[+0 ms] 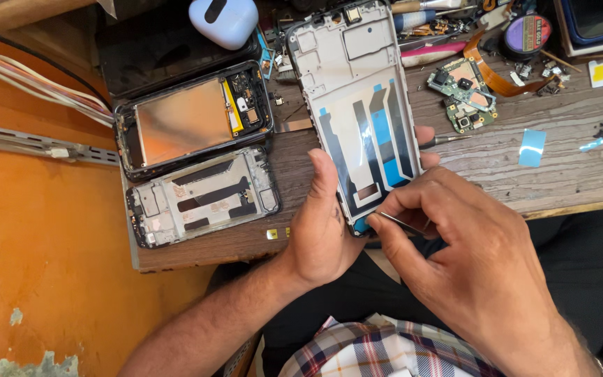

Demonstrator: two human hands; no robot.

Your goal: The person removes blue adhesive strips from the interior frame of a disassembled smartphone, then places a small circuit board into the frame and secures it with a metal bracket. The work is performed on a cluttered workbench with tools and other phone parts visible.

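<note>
Now a bare phone frame point(361, 105), grey with blue and black strips.
Long axis runs twelve to six; left hand point(322, 223) grip clamps its lower end, right hand point(476, 258) grip pinches tweezers point(403, 223).

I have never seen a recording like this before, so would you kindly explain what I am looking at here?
There is no machine: a person works with two bare hands, and the single picture comes from a camera worn on their head, looking down at a worn wooden table.

The left hand holds a phone frame, a pale shell with blue and black strips inside, by its lower end. The right hand pinches thin metal tweezers at the frame's bottom edge.

On the table to the left lie an opened phone with a coppery plate inside and a second bare frame. Above sits a white earbud case. To the right are a small green circuit board, a roll of tape and a blue film scrap.
</note>
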